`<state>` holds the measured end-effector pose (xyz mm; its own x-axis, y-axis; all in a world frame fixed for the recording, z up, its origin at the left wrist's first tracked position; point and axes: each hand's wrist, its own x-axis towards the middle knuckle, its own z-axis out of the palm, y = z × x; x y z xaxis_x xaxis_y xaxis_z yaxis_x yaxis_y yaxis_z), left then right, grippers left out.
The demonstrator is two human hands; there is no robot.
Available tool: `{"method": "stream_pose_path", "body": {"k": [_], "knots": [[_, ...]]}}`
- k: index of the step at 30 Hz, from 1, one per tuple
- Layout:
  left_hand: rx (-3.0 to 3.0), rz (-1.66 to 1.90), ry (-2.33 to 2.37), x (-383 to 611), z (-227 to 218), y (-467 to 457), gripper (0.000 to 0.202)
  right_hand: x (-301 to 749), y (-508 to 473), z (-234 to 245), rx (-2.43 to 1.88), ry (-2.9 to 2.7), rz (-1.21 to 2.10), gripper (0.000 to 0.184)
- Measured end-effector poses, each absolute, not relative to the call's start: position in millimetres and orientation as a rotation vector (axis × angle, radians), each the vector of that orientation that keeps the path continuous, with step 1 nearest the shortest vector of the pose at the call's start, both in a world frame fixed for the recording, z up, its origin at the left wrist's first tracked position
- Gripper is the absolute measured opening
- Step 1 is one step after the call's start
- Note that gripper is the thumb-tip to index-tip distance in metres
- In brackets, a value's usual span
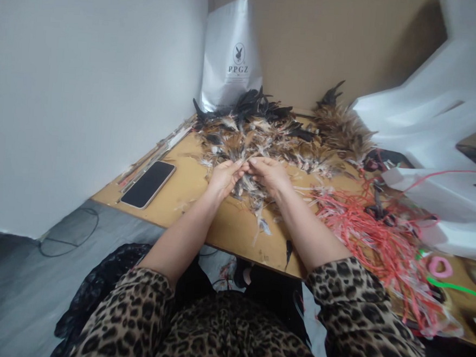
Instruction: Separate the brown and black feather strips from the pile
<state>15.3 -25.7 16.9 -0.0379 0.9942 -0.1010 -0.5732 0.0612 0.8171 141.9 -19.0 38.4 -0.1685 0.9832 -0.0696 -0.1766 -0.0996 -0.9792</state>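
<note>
My left hand (226, 176) and my right hand (271, 175) meet over the wooden table, thumbs and fingertips pinched close together. Brownish feather tips show right at the pinch, though the fingers hide most of what they hold. Around and behind both hands spreads a loose pile of feathers (261, 127), black at the back, brown and cream toward the front. Below the fingers, pale fluffy feathers (253, 189) trail toward the table's front edge.
A phone (148, 184) lies left on the table (188, 191). Behind stands a silvery bag (232, 53). At right are a brown feather bunch (343, 126), tangled red strips (365, 225), a pink ring (440, 267) and white sheeting (430, 110). A small black tool (289, 251) lies by the front edge.
</note>
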Motion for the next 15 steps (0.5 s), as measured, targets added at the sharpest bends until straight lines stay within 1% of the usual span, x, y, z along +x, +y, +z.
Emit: {"method": "stream_pose_path", "body": {"k": [4, 15], "knots": [[0.733, 1.368, 0.831, 16.1, 16.8, -28.5, 0.006, 139.6, -18.3, 35.3, -1.082, -1.136, 1.366, 0.031], [0.746, 1.26, 0.844, 16.0, 17.9, -31.0, 0.011, 145.6, -13.9, 34.2, -1.057, -1.269, 1.233, 0.027]]}}
